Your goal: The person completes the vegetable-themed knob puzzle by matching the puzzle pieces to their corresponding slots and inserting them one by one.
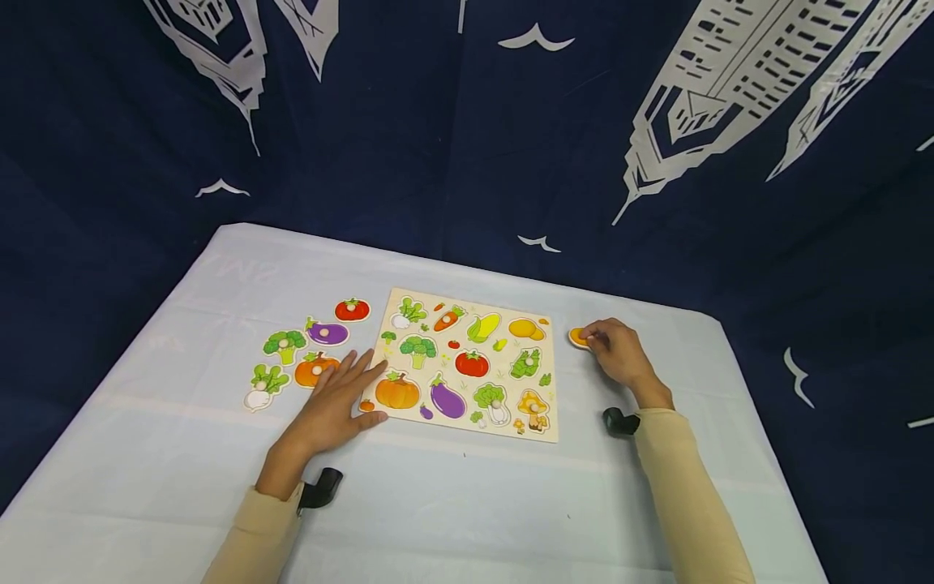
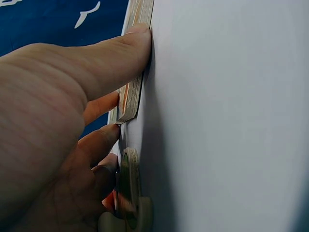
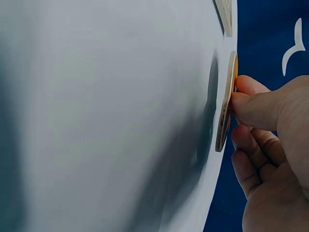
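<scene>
A wooden vegetable puzzle board (image 1: 503, 389) lies on the table. My left hand (image 1: 332, 410) spreads over its lower left corner, and in the left wrist view the thumb (image 2: 120, 50) touches the board's edge. To the right of the board, my right hand (image 1: 620, 353) pinches an orange puzzle piece (image 1: 578, 338) by its top between thumb and fingers. The right wrist view shows this orange piece (image 3: 226, 108) edge-on, lifted above its shadow on the cloth. The left hand's fingers partly cover a pumpkin piece (image 1: 310, 371).
Loose tomato (image 1: 353, 311), eggplant (image 1: 332, 333), broccoli (image 1: 284, 344) and radish (image 1: 263, 389) pieces lie left of the board. Knobbed pieces, such as the mushroom (image 1: 533, 405), sit in the board. A dark blue curtain (image 1: 438, 162) hangs behind the white-covered table (image 1: 467, 503).
</scene>
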### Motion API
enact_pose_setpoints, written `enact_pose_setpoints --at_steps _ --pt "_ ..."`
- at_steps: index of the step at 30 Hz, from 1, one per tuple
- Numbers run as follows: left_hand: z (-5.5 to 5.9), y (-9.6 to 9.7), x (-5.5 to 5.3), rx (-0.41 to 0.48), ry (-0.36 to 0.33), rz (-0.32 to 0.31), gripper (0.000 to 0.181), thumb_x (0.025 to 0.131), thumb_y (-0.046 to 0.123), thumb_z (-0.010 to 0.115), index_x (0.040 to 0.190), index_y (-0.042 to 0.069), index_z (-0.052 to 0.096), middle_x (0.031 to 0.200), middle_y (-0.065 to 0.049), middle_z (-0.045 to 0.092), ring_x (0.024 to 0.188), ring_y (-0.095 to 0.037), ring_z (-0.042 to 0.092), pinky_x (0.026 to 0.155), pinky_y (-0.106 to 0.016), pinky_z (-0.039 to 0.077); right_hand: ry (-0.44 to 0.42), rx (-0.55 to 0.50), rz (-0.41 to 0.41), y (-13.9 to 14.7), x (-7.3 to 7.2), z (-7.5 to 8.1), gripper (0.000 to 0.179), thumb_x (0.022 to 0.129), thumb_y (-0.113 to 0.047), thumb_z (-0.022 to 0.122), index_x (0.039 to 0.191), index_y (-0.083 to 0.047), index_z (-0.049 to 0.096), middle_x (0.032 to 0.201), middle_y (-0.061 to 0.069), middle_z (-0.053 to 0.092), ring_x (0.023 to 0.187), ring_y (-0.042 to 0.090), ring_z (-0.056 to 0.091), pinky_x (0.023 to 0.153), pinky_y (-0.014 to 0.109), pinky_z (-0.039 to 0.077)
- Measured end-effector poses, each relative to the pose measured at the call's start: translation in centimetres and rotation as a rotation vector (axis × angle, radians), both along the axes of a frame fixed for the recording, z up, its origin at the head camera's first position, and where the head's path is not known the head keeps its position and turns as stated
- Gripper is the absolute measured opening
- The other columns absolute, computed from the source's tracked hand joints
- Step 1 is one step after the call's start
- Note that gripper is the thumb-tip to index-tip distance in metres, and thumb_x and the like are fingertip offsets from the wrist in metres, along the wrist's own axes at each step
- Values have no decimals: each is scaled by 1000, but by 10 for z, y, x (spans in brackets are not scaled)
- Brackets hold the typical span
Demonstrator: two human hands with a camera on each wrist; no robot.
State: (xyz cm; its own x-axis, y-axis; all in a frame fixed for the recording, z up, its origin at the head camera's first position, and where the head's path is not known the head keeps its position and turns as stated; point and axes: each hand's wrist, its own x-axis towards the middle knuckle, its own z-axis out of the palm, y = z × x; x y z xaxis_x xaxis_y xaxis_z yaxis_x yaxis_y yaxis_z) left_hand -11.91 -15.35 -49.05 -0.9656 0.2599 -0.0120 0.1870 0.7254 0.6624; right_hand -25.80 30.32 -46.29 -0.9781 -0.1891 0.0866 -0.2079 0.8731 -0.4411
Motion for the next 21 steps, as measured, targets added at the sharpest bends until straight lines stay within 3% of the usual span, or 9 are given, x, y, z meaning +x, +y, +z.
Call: enact_pose_setpoints --at_steps 10,21 --pt "-1 0 1 0 -9 2 80 84 20 80 153 9 42 164 -19 25 153 -43 11 122 -62 2 20 13 36 -9 -1 2 14 97 0 59 105 0 70 109 21 65 97 33 59 89 50 49" --pt "1 0 1 2 5 4 79 84 20 80 153 9 42 164 -19 26 153 -43 13 122 -62 3 -5 17 26 -15 -4 4 14 97 -1 60 106 -1 69 116 19 64 105 36 62 94 52 51"
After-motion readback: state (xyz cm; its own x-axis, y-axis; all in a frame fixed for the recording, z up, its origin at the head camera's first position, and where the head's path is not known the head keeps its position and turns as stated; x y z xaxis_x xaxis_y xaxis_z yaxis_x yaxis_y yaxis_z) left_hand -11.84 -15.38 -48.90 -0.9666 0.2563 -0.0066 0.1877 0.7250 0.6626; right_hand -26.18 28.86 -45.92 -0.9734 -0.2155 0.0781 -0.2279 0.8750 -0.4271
